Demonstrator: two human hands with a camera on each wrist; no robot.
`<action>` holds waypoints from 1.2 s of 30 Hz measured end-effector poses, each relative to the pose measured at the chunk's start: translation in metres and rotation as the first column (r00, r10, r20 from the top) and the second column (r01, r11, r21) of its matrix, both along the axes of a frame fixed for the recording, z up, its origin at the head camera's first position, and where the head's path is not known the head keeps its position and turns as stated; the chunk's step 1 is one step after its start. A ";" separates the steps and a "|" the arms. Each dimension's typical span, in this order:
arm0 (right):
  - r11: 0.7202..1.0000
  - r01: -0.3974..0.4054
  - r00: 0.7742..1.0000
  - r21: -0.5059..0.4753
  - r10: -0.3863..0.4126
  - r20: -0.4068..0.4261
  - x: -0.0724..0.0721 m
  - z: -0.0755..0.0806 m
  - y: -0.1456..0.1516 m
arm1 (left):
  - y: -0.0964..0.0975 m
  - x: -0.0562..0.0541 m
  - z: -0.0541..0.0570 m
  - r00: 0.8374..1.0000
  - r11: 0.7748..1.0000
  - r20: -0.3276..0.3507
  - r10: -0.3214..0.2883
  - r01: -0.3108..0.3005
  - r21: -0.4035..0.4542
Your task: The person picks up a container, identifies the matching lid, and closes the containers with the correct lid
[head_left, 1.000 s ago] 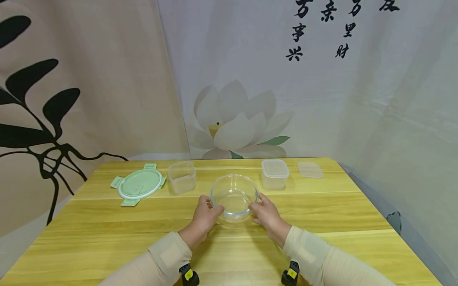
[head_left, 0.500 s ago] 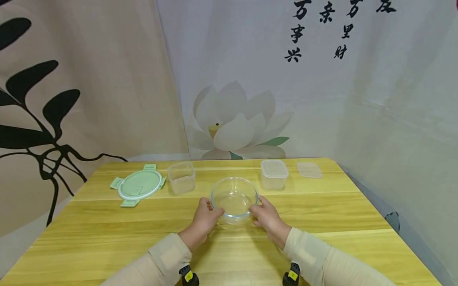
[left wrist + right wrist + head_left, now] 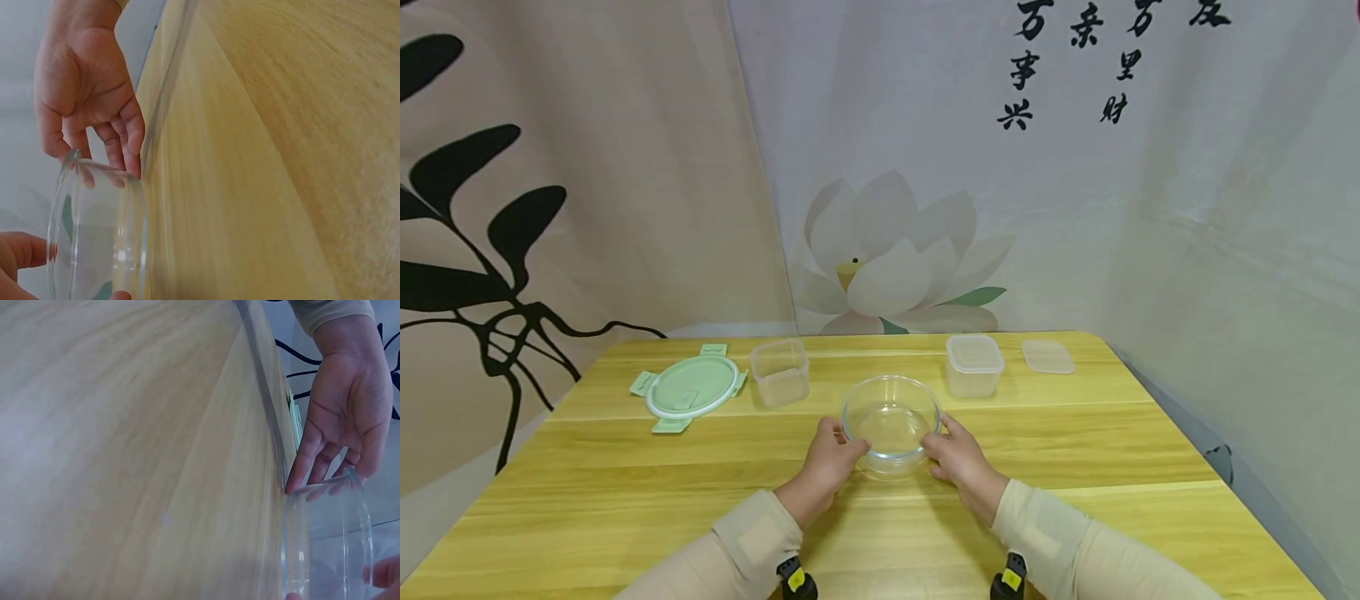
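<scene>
A round clear glass bowl (image 3: 891,425) sits upright at the middle of the wooden table, with nothing visible inside. My left hand (image 3: 826,467) grips its near left rim, thumb at the front and fingers along the outer wall. On the near right side my right hand (image 3: 964,465) holds the rim in the same way. The left wrist view shows the right hand (image 3: 87,81) palm-on, its fingertips behind the glass wall. Across the bowl in the right wrist view is the left hand (image 3: 353,400), its fingertips at the glass.
A round green lid (image 3: 692,387) with flaps lies at the back left of the table (image 3: 880,533). Beside it stands an open square plastic box (image 3: 780,372). Behind and right are a lidded plastic box (image 3: 974,365) and a flat square lid (image 3: 1048,357).
The bowl has shifted slightly down in the head view, with both hands still holding it. The lids and plastic boxes stay where they were.
</scene>
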State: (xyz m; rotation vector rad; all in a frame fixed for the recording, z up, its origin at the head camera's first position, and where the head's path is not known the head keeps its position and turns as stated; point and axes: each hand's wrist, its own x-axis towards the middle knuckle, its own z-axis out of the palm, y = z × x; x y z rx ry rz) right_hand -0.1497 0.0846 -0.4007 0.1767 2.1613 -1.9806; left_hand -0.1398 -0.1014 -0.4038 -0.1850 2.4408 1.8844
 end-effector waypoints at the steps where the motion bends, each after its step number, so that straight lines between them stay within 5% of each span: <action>1: 1.000 -0.002 1.000 0.004 0.002 0.001 0.000 0.000 0.000 | 0.000 0.000 0.000 1.000 1.000 -0.001 0.001 -0.001 -0.001; 11: 0.999 -0.029 1.000 0.045 0.029 0.010 0.000 0.001 0.002 | -0.005 0.000 0.004 1.000 1.000 0.020 -0.005 0.005 -0.017; 18: 0.991 -0.076 0.996 0.113 0.072 0.044 -0.008 0.004 0.010 | -0.012 -0.012 0.004 0.997 0.999 0.080 0.007 -0.009 0.031; 25: 0.991 -0.112 0.989 0.074 0.104 0.106 -0.026 0.005 0.018 | -0.019 -0.025 0.003 0.995 0.996 0.102 0.003 -0.011 0.085; 36: 0.991 -0.127 0.985 0.037 0.122 0.122 -0.039 -0.003 0.024 | -0.025 -0.029 0.001 0.995 0.995 0.098 -0.032 0.022 0.094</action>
